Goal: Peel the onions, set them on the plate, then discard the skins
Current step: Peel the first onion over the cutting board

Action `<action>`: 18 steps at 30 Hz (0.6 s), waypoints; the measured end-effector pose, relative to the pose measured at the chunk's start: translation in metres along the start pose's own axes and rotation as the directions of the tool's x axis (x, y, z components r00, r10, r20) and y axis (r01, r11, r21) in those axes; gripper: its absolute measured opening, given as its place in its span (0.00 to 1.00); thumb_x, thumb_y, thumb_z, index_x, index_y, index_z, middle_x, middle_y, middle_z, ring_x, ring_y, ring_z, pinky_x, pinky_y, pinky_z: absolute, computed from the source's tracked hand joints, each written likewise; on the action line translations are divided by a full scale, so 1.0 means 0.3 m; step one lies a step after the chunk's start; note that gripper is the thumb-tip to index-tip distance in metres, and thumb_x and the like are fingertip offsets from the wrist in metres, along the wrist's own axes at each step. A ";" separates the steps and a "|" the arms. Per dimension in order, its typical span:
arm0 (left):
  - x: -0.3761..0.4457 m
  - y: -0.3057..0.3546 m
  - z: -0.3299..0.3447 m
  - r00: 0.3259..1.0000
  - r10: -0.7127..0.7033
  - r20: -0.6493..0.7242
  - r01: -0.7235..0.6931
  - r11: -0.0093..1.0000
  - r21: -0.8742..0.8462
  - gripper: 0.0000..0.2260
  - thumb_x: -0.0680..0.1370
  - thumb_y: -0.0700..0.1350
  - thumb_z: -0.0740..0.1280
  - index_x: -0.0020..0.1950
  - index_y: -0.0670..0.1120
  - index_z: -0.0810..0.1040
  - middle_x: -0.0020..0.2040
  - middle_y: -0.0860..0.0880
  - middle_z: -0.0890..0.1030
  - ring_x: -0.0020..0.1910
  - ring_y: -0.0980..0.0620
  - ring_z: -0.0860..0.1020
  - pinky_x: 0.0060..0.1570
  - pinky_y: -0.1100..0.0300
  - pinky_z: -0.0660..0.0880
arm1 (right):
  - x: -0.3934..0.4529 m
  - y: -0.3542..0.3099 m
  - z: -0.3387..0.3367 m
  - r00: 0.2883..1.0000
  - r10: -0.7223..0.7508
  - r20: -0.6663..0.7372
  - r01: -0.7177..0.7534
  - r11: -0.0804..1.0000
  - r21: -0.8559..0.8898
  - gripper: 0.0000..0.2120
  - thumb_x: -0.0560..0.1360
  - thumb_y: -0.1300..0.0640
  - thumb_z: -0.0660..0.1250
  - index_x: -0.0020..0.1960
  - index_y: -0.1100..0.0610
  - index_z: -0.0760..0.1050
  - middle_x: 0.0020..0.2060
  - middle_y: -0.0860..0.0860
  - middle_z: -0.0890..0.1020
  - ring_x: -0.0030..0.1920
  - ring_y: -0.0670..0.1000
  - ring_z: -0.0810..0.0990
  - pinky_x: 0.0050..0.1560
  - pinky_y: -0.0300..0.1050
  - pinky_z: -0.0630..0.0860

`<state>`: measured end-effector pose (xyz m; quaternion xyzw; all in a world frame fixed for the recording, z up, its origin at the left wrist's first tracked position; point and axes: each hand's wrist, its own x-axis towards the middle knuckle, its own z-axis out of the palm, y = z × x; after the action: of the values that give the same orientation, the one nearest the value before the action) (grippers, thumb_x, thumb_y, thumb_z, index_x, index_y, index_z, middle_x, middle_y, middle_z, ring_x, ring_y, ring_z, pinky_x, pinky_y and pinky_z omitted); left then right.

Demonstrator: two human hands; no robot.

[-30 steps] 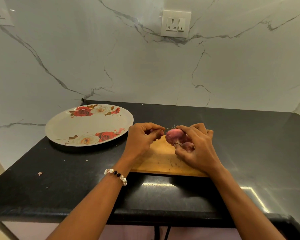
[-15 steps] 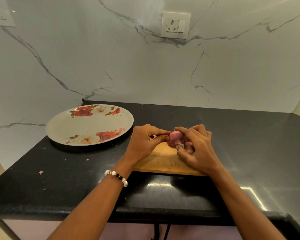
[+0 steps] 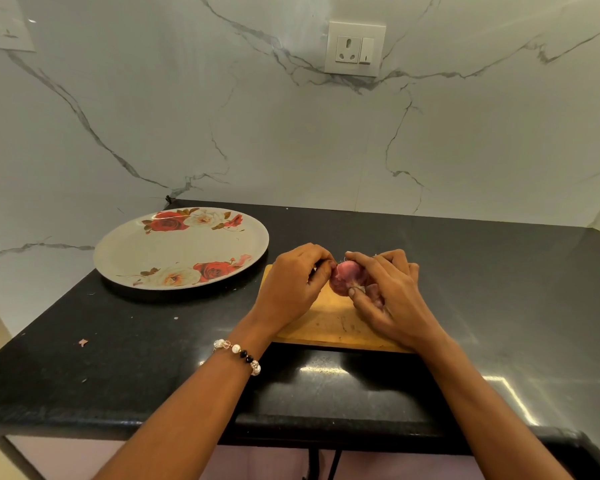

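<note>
Onion, small, round and pinkish-red [image 3: 346, 277], sits between the person's two hands just above a pale wooden cutting board [image 3: 329, 320]. The right hand [image 3: 388, 299] curls round it from the far and right side, fingers bent over the top and thumb tucked under, so it has the onion in a firm grip. A second reddish piece [image 3: 374, 294] shows under that palm, mostly hidden; whether it is another onion or loose skin I cannot tell. The left hand [image 3: 297, 289] comes in from the other side with its fingers curled, thumb and forefinger pinched together at the onion's left end, seemingly on a bit of skin, though the pinch itself is too small to make out clearly. A beaded bracelet of white and black beads [image 3: 238, 355] circles the left wrist.

The board lies flat on the black polished stone bench [image 3: 153, 358], near its front edge. To the left of the board, close beside its corner, rests a round white plate printed with red and cream roses [image 3: 174, 249]. A small pinkish scrap [image 3: 83, 342] lies on the bench near the left front. Behind rises a white marble wall with grey veins [image 3: 291, 133], carrying a white socket and switch [image 3: 354, 49].
</note>
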<state>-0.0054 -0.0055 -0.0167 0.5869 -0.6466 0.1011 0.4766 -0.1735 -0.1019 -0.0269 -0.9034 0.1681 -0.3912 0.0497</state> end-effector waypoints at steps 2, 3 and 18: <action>0.002 0.003 -0.007 0.999 -0.043 0.023 0.044 0.997 -0.056 0.05 0.79 0.40 0.65 0.51 0.42 0.80 0.44 0.48 0.82 0.32 0.58 0.77 0.36 0.72 0.74 | 0.000 0.003 0.002 1.000 0.007 -0.011 -0.007 1.000 -0.001 0.27 0.76 0.42 0.57 0.70 0.53 0.71 0.50 0.46 0.79 0.55 0.45 0.66 0.52 0.42 0.56; 0.003 0.004 -0.012 0.998 -0.057 0.041 0.060 0.994 -0.090 0.06 0.79 0.39 0.64 0.52 0.42 0.81 0.44 0.48 0.82 0.32 0.56 0.78 0.35 0.71 0.74 | -0.001 0.006 0.003 1.000 0.013 -0.016 -0.014 1.000 -0.003 0.27 0.76 0.43 0.56 0.71 0.53 0.70 0.50 0.47 0.79 0.54 0.45 0.66 0.52 0.43 0.56; -0.004 0.003 -0.013 0.997 0.018 0.076 -0.012 0.997 -0.079 0.08 0.78 0.40 0.67 0.54 0.40 0.82 0.42 0.46 0.83 0.29 0.58 0.78 0.33 0.71 0.75 | -0.003 0.015 0.007 0.998 0.040 0.049 -0.041 0.999 0.018 0.28 0.80 0.41 0.48 0.76 0.51 0.62 0.49 0.44 0.73 0.53 0.44 0.63 0.53 0.44 0.56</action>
<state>-0.0044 -0.0017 -0.0152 0.5662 -0.6722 0.0566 0.4736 -0.1738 -0.1060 -0.0300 -0.9086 0.1815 -0.3695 0.0704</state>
